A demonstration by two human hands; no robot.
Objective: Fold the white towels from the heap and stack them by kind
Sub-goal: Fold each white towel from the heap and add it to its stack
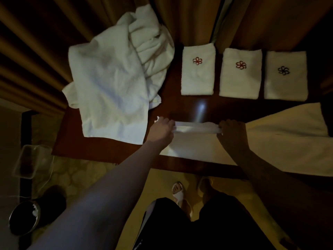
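- Towels still unfolded form a heap (115, 76) on the far left of the dark wooden table (173, 109), draping toward its near-left edge.
- Three folded towels sit in a far row: left one (197, 76) and middle one (240, 78) with red flower marks, right one (286, 82) with a dark mark.
- Left hand (162, 129) and right hand (232, 132) each grip the bunched far edge of a towel (198, 143) spread along the near edge, running off right.
- Curtains (36, 51) hang behind; a bin (24, 217) stands on the floor, near left.
- Bare tabletop lies between the row and the hands.
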